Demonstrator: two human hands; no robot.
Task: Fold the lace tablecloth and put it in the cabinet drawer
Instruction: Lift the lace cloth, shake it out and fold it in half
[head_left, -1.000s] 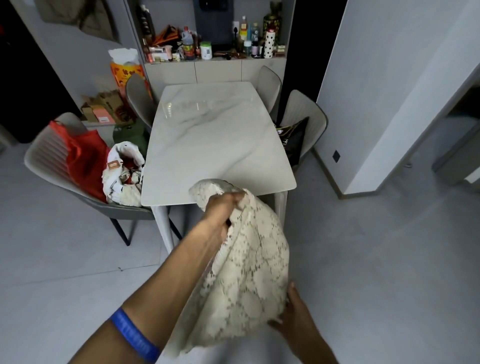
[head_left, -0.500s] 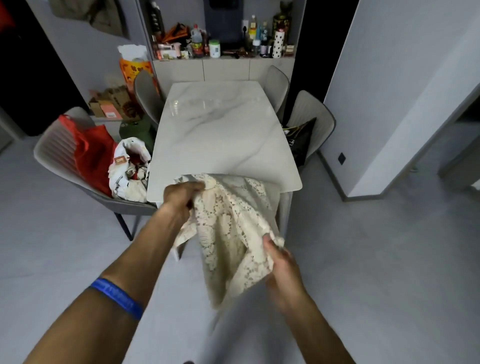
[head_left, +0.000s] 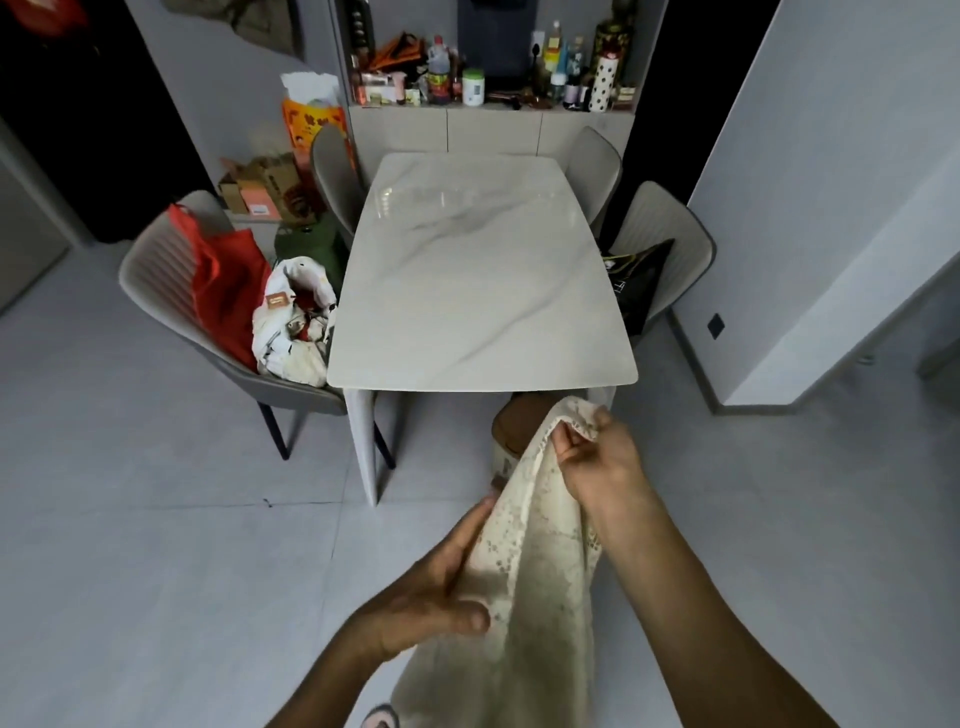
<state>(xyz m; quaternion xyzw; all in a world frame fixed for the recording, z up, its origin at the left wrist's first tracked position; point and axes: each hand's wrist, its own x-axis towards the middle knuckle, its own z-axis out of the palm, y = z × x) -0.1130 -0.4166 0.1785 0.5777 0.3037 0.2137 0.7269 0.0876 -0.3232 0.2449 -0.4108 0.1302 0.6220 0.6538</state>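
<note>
Person stands at near end of marble tabletop (head_left: 478, 291), holding lace tablecloth (head_left: 535, 587) in the air in front of the body, off the tabletop, below its near edge. Right hand (head_left: 597, 462) grip pinched shut on the cloth's top edge, fingers curled over the lace hem. Left hand (head_left: 441, 597) lower down, thumb on the front of the cloth and fingers running up along its left edge, grip closed on the fabric. Cloth hangs bunched in a long vertical drape between the two hands, lower end running out of frame at bottom. Grey chair (head_left: 171, 291) at left of tabletop carries a red bag (head_left: 228, 291) and a white bag (head_left: 296, 322). Chair (head_left: 670, 244) at right holds a black bag (head_left: 639, 280). Cabinet (head_left: 493, 130) beyond the far end, top shelf crowded with bottles and jars. Grey tile floor (head_left: 156, 545) all around
</note>
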